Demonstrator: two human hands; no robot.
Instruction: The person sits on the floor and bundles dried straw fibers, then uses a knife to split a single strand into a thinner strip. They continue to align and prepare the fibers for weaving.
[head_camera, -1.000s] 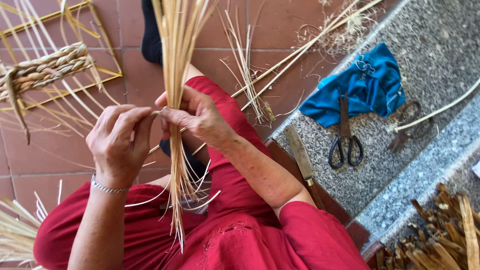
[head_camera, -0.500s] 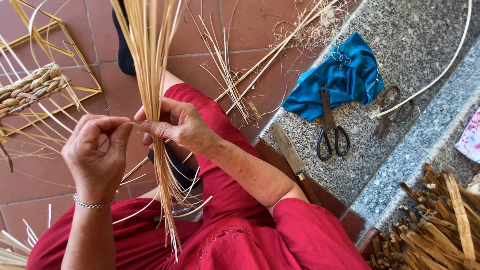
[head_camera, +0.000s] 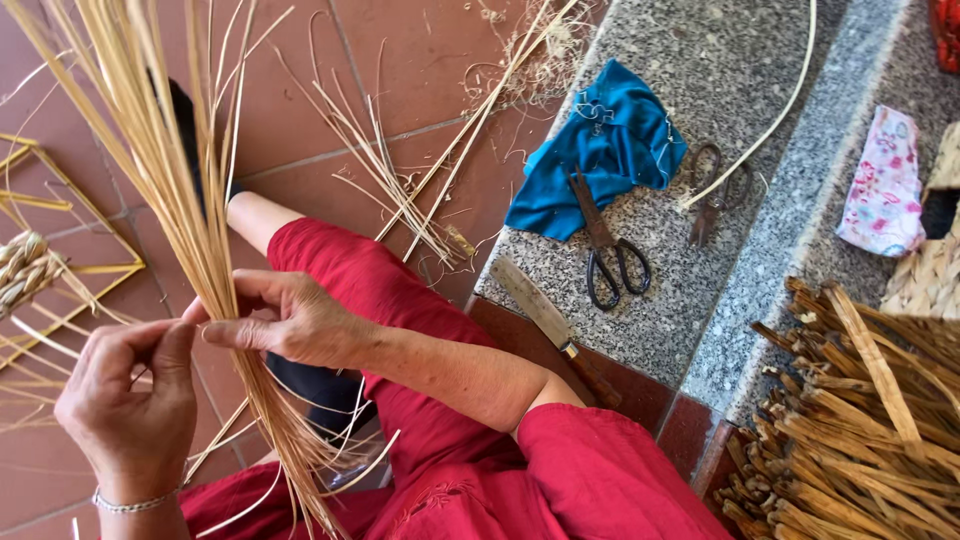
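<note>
The right hand pinches a tall bundle of straw stalks over the red-clad lap, while the left hand, fingers curled, grips a few strands just beside it. Black scissors and a blue cloth lie on the granite step, well apart.

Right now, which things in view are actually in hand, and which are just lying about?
In hand:
- bundle of straw stalks, gripped by the right hand
- left hand pinching at the same bundle

Lying about:
- black scissors on the stone step
- blue cloth
- knife
- rusty shears
- floral cloth
- pile of dark reeds
</note>
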